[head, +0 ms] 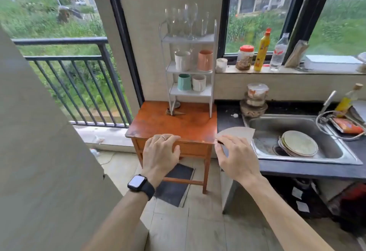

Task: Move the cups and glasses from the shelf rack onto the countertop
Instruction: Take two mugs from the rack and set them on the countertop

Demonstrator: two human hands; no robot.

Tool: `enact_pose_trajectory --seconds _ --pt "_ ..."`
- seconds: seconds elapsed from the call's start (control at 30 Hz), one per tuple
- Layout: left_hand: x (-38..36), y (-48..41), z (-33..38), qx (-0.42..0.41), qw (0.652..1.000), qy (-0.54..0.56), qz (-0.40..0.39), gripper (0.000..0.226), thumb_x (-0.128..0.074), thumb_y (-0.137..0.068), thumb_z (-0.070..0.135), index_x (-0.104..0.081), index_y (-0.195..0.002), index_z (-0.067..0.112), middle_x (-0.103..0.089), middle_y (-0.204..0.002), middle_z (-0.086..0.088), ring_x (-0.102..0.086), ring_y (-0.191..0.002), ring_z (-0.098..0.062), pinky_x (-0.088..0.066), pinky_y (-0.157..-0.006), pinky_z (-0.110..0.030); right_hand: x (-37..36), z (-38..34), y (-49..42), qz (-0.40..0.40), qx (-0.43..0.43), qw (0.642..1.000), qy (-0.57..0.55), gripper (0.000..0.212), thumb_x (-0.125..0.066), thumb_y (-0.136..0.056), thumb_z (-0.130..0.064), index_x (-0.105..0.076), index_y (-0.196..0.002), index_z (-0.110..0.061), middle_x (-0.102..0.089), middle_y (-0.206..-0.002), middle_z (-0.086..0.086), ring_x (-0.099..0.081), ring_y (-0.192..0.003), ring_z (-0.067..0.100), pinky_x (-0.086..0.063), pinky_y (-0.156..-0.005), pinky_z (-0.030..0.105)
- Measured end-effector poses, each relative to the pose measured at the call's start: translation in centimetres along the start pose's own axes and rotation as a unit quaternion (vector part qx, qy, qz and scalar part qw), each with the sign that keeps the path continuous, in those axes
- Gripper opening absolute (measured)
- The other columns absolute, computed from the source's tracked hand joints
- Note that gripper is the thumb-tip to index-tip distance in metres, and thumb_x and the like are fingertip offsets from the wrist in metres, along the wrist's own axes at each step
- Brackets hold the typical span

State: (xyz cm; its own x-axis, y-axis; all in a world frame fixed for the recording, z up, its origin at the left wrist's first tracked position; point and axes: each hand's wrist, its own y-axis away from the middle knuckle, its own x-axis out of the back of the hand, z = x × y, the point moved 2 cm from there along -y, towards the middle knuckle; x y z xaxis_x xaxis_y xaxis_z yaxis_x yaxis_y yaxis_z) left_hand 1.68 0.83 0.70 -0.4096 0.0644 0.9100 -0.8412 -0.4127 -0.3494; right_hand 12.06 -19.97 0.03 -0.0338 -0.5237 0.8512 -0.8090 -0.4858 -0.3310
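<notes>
A white three-tier shelf rack (213, 52) stands at the back of a small orange wooden table (178, 124). Several clear stemmed glasses (190, 19) stand on its top tier. The middle tier holds a white cup (182, 60) and a pink cup (205, 60). A teal cup (184, 82) and a white cup (199, 83) share the bottom tier. My left hand (161, 151), with a ring and a watch on the wrist, hovers over the table's front edge, fingers curled, holding nothing. My right hand (235, 155) is spread open beside the table's right corner.
A dark countertop (227, 118) with a steel sink (332, 151) holding stacked plates (299, 145) lies to the right. Stacked food containers (255, 100) stand behind the sink. Jar, bottles and a white cup (221, 64) line the windowsill. A railing and wall are at left.
</notes>
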Motion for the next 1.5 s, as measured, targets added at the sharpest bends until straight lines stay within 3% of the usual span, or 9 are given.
enact_pose_trajectory --seconds 0.13,0.5,0.77,0.87,1.03,1.2,1.33,1.4,1.5 --pt "-1.8 -6.0 -2.6 -0.011 1.0 0.002 -0.017 0.032 -0.061 -0.09 0.034 -0.069 -0.12 0.033 -0.07 -0.12 0.007 -0.061 -0.112 -0.021 -0.042 -0.098 -0.037 -2.5 0.0 -6.0 -0.036 -0.016 0.999 0.017 0.04 -0.048 -0.1 -0.041 -0.067 -0.13 -0.024 -0.067 -0.134 -0.003 -0.055 -0.126 0.02 -0.045 -0.106 0.04" --pt "-9.0 -21.6 -7.7 -0.01 0.997 -0.013 -0.072 0.036 -0.051 -0.093 0.037 -0.065 -0.127 0.034 -0.067 -0.126 0.007 -0.057 -0.116 -0.019 -0.038 -0.1 -0.036 -9.3 2.4 -20.7 -0.038 -0.047 0.998 0.023 0.037 -0.048 -0.098 -0.04 -0.068 -0.128 -0.03 -0.067 -0.132 -0.009 -0.052 -0.127 0.019 -0.045 -0.099 0.037" --pt "-16.5 -33.6 -8.9 0.033 0.994 -0.001 -0.106 0.037 -0.048 -0.093 0.036 -0.064 -0.127 0.035 -0.067 -0.127 0.008 -0.055 -0.118 -0.02 -0.038 -0.1 -0.036 -16.3 7.0 -33.9 -0.087 -0.075 0.993 -0.013 0.038 -0.046 -0.099 -0.042 -0.065 -0.131 -0.031 -0.064 -0.136 -0.011 -0.049 -0.129 0.02 -0.045 -0.103 0.04" --pt "-20.2 -39.5 -8.9 0.075 0.984 0.027 -0.159 0.041 -0.05 -0.091 0.035 -0.061 -0.13 0.035 -0.065 -0.131 0.005 -0.054 -0.121 -0.022 -0.039 -0.101 -0.037 -19.2 8.8 -40.2 -0.129 -0.11 0.985 -0.043 0.04 -0.045 -0.1 -0.043 -0.061 -0.135 -0.032 -0.06 -0.14 -0.011 -0.047 -0.129 0.02 -0.046 -0.099 0.039" --pt "-22.1 -41.6 -8.3 0.128 0.97 0.1 -0.183 0.046 -0.05 -0.091 0.042 -0.055 -0.135 0.033 -0.067 -0.127 0.003 -0.057 -0.121 -0.025 -0.048 -0.098 -0.041 -20.3 8.6 -42.0 -0.125 -0.144 0.978 -0.088 0.047 -0.045 -0.1 -0.044 -0.051 -0.144 -0.03 -0.053 -0.149 -0.007 -0.05 -0.131 0.026 -0.045 -0.1 0.044" --pt "-26.3 -45.7 -9.1 0.227 0.909 0.271 -0.219 0.06 -0.059 -0.088 0.053 -0.044 -0.14 0.028 -0.065 -0.126 0.0 -0.065 -0.107 -0.022 -0.054 -0.083 -0.033 -23.4 9.7 -45.2 -0.117 -0.231 0.949 -0.179 0.057 -0.046 -0.098 -0.051 -0.043 -0.15 -0.027 -0.056 -0.145 -0.004 -0.059 -0.125 0.021 -0.048 -0.102 0.041" --pt "-28.1 -47.9 -9.5 0.29 0.828 0.417 -0.236 0.042 -0.066 -0.087 0.053 -0.054 -0.117 0.027 -0.071 -0.111 -0.001 -0.069 -0.084 -0.011 -0.048 -0.056 -0.02 -25.5 10.1 -46.8 -0.101 -0.308 0.903 -0.283 0.034 -0.05 -0.091 -0.055 -0.061 -0.116 -0.036 -0.07 -0.099 -0.015 -0.071 -0.091 0.012 -0.052 -0.074 0.03" --pt "-28.3 -48.5 -9.7 0.31 0.789 0.469 -0.248 0.041 -0.063 -0.088 0.058 -0.058 -0.116 0.028 -0.072 -0.102 0.005 -0.071 -0.082 -0.009 -0.048 -0.054 -0.021 -26.5 10.1 -47.9 -0.089 -0.342 0.859 -0.372 0.027 -0.053 -0.088 -0.055 -0.062 -0.103 -0.034 -0.073 -0.096 -0.011 -0.076 -0.084 0.014 -0.058 -0.074 0.037" --pt "-28.4 -49.0 -9.9 0.285 0.778 0.492 -0.267 0.031 -0.055 -0.089 0.065 -0.062 -0.105 0.039 -0.072 -0.095 0.012 -0.071 -0.081 -0.006 -0.048 -0.058 -0.022 -27.5 10.1 -49.0 -0.095 -0.376 0.813 -0.435 0.031 -0.051 -0.093 -0.05 -0.065 -0.103 -0.026 -0.076 -0.096 -0.007 -0.077 -0.076 0.013 -0.057 -0.064 0.03"
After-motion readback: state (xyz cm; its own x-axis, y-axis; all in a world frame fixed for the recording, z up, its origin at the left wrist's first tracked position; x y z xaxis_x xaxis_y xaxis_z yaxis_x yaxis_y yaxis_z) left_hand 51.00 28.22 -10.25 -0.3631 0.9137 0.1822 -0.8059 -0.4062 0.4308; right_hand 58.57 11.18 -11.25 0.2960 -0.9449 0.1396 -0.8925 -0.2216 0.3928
